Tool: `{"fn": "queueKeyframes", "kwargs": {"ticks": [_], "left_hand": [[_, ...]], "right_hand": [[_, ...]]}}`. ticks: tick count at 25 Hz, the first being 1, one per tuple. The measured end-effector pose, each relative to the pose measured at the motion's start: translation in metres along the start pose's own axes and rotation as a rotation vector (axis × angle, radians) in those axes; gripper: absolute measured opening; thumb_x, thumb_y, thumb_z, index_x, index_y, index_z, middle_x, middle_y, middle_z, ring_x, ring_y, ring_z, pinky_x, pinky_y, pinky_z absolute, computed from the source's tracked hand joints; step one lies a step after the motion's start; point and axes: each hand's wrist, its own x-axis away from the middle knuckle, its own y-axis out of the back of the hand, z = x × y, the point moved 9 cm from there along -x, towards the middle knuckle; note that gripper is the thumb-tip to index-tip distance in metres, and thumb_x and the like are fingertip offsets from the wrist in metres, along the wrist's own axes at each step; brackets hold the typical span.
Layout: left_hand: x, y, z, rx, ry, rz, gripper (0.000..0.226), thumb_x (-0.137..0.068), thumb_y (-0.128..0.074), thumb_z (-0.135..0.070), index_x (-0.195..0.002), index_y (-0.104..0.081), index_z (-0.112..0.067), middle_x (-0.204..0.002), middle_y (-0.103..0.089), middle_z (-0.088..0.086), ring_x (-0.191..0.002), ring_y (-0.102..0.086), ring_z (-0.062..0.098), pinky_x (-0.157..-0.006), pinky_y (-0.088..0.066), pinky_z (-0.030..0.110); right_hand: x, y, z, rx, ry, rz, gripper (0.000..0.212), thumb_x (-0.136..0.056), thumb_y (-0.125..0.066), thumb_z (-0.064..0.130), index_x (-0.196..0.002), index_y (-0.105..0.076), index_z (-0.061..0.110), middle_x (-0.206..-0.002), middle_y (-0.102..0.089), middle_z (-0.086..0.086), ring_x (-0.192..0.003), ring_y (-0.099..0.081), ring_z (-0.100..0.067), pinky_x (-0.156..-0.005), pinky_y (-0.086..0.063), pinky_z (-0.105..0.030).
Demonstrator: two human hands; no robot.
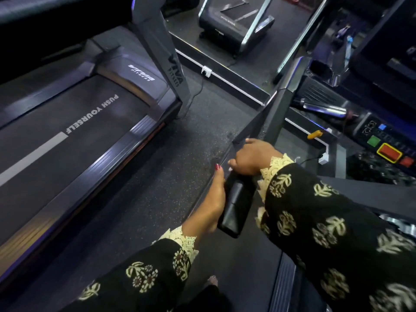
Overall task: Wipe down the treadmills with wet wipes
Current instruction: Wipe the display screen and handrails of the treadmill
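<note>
Gripping the black padded handrail of the right-side treadmill, a person's right hand curls over the bar while the left hand lies with straight fingers along its left face. No wet wipe shows, and whether 1 sits under the right palm cannot be told. The rail looks rigid and fixed, its matte pad probably slightly soft, so it should take firm rubbing, steadied at its near end. At left, a 2nd treadmill carries a dark belt printed PUSH YOURSELF beside a grey stripe. The console at far right shows green and red buttons.
</note>
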Motion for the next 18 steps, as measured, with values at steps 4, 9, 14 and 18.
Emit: {"fn": "queueKeyframes", "kwargs": {"ticks": [4, 9, 14, 18], "left_hand": [[-0.006, -0.015, -0.007, -0.196, -0.080, 0.038, 0.090, -0.078, -0.024, -0.087, -0.122, -0.062, -0.018, -0.110, -0.070, 0.011, -0.100, -0.067, 0.023, -0.088, -0.052, 0.034], [-0.013, -0.015, -0.018, -0.331, -0.137, -0.010, 0.069, -0.089, -0.018, -0.075, -0.139, -0.046, -0.038, -0.135, -0.054, -0.005, -0.124, -0.052, 0.014, -0.110, -0.037, 0.037], [-0.019, -0.022, -0.038, -0.645, -0.169, -0.106, 0.049, -0.104, -0.017, -0.045, -0.151, -0.026, -0.035, -0.156, -0.028, -0.007, -0.143, -0.027, 0.014, -0.115, -0.018, 0.027], [-0.029, -0.023, -0.047, -0.765, -0.173, -0.189, 0.046, -0.103, -0.018, -0.041, -0.149, -0.023, -0.044, -0.154, -0.034, 0.003, -0.140, -0.033, 0.027, -0.114, -0.024, 0.035]], "right_hand": [[-0.005, 0.005, -0.026, -0.050, -0.036, -0.119, 0.067, -0.096, -0.013, 0.054, -0.122, -0.064, 0.017, -0.126, -0.062, -0.006, -0.125, -0.050, -0.022, -0.113, -0.027, -0.041], [0.053, 0.005, -0.036, -0.473, 0.205, -0.614, 0.058, -0.097, -0.028, 0.052, -0.124, -0.065, 0.017, -0.127, -0.063, 0.000, -0.122, -0.054, -0.016, -0.109, -0.031, -0.026], [0.065, -0.031, -0.041, -0.787, -0.203, -0.736, 0.061, -0.097, -0.025, 0.043, -0.145, -0.037, 0.008, -0.152, -0.033, -0.012, -0.143, -0.025, -0.025, -0.118, -0.016, -0.037], [0.100, -0.036, -0.029, -0.669, -0.261, -1.104, 0.042, -0.098, -0.043, 0.027, -0.130, -0.058, 0.004, -0.136, -0.054, -0.015, -0.130, -0.048, -0.026, -0.109, -0.037, -0.041]]}}
